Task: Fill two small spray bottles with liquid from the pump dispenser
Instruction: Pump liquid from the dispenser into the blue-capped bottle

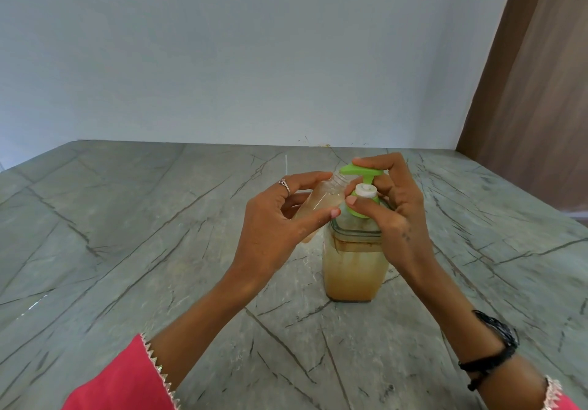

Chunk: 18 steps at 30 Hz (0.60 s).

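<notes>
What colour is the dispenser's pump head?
Light green pump head, clearest in the head view.

Soft, even daylight is filling the scene, leaving it bright without harsh shadows. A small glint is showing on the worktop (35, 306) at the left. Wide-angle distortion is bending the worktop's far edge and leaning the brown panel (534, 75) at the right. Focus is holding fairly sharp, softening slightly toward the corners.
</notes>
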Each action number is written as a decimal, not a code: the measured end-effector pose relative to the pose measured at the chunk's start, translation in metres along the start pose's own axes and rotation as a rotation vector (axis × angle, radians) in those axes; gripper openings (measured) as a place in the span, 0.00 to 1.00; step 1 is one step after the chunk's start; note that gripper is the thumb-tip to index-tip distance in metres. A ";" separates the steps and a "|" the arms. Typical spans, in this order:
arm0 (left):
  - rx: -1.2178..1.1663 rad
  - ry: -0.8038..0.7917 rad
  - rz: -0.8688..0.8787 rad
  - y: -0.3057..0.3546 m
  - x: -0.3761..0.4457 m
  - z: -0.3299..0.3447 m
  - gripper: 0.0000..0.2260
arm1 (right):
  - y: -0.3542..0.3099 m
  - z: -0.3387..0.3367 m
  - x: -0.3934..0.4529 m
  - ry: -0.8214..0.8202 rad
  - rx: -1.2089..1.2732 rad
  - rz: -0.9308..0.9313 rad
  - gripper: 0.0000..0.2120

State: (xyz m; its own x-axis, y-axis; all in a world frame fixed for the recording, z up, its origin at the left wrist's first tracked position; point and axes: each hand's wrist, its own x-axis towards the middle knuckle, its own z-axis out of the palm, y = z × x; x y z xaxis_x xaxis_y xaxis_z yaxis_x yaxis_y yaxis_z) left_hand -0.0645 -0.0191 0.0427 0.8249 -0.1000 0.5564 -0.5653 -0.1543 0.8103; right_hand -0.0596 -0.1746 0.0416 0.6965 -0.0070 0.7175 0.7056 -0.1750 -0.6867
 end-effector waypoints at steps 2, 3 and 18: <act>0.004 0.002 0.003 0.000 0.000 0.000 0.19 | 0.000 0.000 0.001 0.010 0.016 0.008 0.16; 0.004 0.004 0.003 0.000 0.001 0.000 0.19 | 0.000 0.000 0.002 0.013 0.024 0.013 0.15; 0.030 0.007 0.028 0.003 0.001 0.001 0.18 | -0.001 0.001 0.000 0.002 -0.020 0.005 0.14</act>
State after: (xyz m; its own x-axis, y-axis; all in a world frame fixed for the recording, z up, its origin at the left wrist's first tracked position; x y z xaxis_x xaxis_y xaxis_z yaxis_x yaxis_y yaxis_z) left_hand -0.0649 -0.0202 0.0452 0.8086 -0.0977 0.5802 -0.5877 -0.1808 0.7886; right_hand -0.0603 -0.1737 0.0426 0.6997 -0.0099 0.7144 0.6994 -0.1946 -0.6877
